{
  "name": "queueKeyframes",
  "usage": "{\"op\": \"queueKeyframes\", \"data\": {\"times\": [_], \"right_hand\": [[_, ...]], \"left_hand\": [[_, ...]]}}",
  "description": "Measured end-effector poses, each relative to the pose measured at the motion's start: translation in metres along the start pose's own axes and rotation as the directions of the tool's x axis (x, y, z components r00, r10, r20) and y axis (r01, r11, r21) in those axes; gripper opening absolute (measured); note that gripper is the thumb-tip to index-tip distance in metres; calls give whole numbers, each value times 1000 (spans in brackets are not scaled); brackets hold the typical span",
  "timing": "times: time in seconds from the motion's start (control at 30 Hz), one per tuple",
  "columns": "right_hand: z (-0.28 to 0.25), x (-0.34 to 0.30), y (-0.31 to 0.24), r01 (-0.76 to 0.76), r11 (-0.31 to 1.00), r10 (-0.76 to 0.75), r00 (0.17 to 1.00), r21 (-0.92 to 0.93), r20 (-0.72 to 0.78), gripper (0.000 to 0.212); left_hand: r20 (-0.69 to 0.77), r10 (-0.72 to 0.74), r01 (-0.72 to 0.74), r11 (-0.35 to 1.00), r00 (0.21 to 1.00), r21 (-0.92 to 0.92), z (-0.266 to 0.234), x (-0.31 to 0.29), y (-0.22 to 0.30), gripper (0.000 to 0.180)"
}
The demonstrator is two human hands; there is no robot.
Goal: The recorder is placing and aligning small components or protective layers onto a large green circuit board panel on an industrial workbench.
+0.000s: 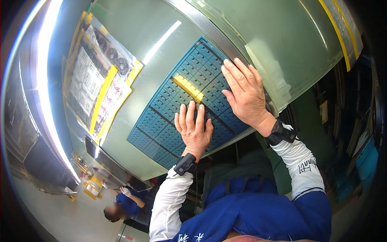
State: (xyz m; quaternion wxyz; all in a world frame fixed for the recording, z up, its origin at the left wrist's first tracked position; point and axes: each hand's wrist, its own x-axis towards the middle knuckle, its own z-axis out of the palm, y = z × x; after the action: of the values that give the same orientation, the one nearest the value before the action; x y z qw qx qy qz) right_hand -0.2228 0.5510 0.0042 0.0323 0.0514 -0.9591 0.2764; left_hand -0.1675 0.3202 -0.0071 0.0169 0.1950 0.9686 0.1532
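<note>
Blue gridded tray, with one yellow strip among its cells, lay on the pale green worktable, right of plastic-sleeved printed sheets; left hand and right hand pressed flat on it, fingers spread, gripping nothing.

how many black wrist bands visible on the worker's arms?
2. One wrist band sits below the left hand; the other wrist band sits below the right hand. Both hands lie flat on the blue grid tray.
</note>
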Motion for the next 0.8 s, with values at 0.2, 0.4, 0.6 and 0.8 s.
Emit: {"op": "queueKeyframes", "data": {"times": [0.2,0.4,0.6,0.8], "right_hand": [[1,15,0,34,999,-34,999,5,21,65],[8,40,2,68,998,-68,998,-8,-4,65],[18,62,3,72,997,-73,996,-20,-60,64],[18,67,1,60,998,-59,996,1,-72,62]], "left_hand": [[-4,-21,21,1000,1000,0,2,-1,2,61],[-5,-19,19,1000,1000,3,1,-1,1,61],[-9,-22,22,1000,1000,4,2,-1,2,62],[-15,-20,20,1000,1000,3,3,-1,1,62]]}}
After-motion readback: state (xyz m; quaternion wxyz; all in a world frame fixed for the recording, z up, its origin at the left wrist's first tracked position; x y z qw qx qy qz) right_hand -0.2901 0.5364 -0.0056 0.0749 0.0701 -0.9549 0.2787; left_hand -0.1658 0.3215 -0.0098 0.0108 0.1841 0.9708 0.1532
